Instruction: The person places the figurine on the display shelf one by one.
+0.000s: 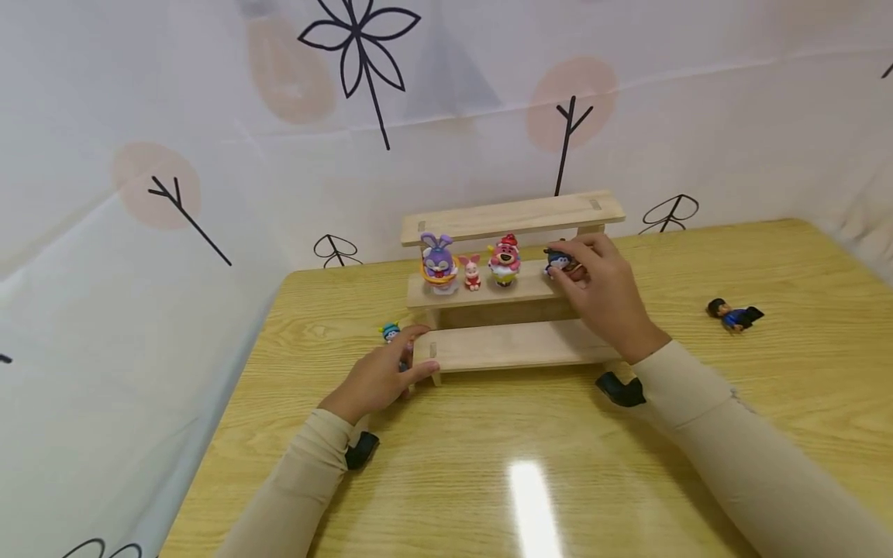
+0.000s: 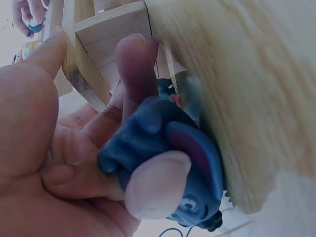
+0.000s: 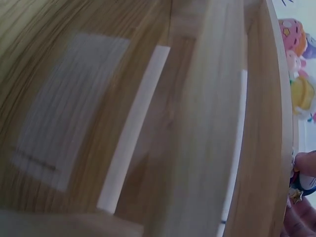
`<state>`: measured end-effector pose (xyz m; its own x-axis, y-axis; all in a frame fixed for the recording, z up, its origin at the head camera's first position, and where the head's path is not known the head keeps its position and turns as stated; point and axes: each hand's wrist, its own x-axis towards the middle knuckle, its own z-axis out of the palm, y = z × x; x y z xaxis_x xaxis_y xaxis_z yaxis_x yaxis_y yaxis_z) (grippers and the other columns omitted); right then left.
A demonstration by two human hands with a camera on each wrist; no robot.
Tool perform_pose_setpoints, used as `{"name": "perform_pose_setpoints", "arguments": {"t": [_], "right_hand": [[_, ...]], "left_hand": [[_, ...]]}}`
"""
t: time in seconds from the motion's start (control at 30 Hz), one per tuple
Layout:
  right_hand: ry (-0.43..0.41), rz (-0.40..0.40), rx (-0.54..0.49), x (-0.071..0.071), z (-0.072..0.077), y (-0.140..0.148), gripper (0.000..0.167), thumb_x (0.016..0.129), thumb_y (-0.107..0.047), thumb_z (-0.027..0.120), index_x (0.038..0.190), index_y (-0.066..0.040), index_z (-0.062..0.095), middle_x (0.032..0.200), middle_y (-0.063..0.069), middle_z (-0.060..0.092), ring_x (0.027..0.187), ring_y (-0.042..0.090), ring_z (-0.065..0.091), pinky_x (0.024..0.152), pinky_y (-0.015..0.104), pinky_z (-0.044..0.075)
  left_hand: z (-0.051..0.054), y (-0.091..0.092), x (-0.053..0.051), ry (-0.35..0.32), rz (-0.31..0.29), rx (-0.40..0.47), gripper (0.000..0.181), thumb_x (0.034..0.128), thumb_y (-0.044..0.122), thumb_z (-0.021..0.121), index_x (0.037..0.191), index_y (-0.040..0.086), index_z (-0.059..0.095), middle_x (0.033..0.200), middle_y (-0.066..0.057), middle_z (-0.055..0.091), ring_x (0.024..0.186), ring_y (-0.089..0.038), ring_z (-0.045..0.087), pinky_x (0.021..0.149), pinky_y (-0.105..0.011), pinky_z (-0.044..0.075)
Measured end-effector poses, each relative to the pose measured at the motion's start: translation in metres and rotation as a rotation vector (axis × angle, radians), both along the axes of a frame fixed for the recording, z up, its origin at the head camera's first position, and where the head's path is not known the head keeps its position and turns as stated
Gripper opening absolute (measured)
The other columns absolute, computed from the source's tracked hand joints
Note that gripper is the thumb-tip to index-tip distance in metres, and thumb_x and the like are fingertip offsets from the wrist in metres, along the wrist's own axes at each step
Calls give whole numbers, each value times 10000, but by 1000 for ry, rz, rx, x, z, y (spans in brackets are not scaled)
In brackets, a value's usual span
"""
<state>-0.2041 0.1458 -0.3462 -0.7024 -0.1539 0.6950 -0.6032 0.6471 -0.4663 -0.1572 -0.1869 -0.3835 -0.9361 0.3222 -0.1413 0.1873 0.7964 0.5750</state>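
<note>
I had the dark blue figurine (image 1: 557, 262) at the right end of the wooden stand (image 1: 516, 345), on its middle tier (image 1: 530, 290), my right hand's (image 1: 605, 287) thumb and fingers pinching it. My left hand's (image 1: 380, 376) fingers curled round a blue donkey (image 2: 158, 185) beside the stand. A pink bear (image 1: 505, 263), piglet (image 1: 472, 274) and purple rabbit (image 1: 439, 263) lined the tier.

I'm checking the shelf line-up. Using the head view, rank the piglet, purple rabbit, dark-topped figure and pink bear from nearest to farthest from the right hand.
From the right hand:
1. Dark-topped figure: pinched in it.
2. Pink bear: next one to the left.
3. Piglet: between bear and rabbit.
4. Purple rabbit: at the middle shelf's left end.
</note>
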Motion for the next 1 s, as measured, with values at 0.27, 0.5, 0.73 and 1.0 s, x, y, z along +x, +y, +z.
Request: {"name": "perform_pose_setpoints", "arguments": {"t": [0.27, 0.5, 0.73, 1.0], "right_hand": [[-33, 35, 15, -1, -2, -13, 324, 928, -33, 694, 1251, -54, 681, 1139, 188, 541, 897, 239, 607, 749, 172, 460], [-16, 26, 59, -4, -7, -16, 338, 923, -17, 696, 1259, -41, 675, 1147, 205, 541, 921, 271, 635, 752, 405, 562], [26, 17, 98, -4, -10, -15, 349, 924, -32, 700, 1272, -40, 674, 1154, 219, 550, 946, 313, 633, 749, 438, 578], [40, 13, 101, -3, -7, -14, 480, 898, -54, 742, 1362, -66, 619, 1198, 236, 533, 941, 315, 611, 752, 443, 548]], "left_hand": [[0, 1, 1, -9, 6, 8, 641, 956, 570, 573, 1517, 379, 328, 863, 59, 624, 591, -107, 631, 621, -326, 466], [0, 1, 1, -2, 10, 0, 631, 961, 558, 573, 1515, 373, 332, 868, 60, 624, 594, -108, 633, 616, -325, 466], [0, 2, 1, -3, 13, -3, 631, 962, 548, 581, 1515, 367, 336, 864, 60, 624, 598, -110, 631, 615, -324, 463], [1, 2, 1, 12, 6, -23, 632, 963, 558, 572, 1516, 371, 330, 855, 67, 623, 584, -97, 618, 607, -321, 460]]}}
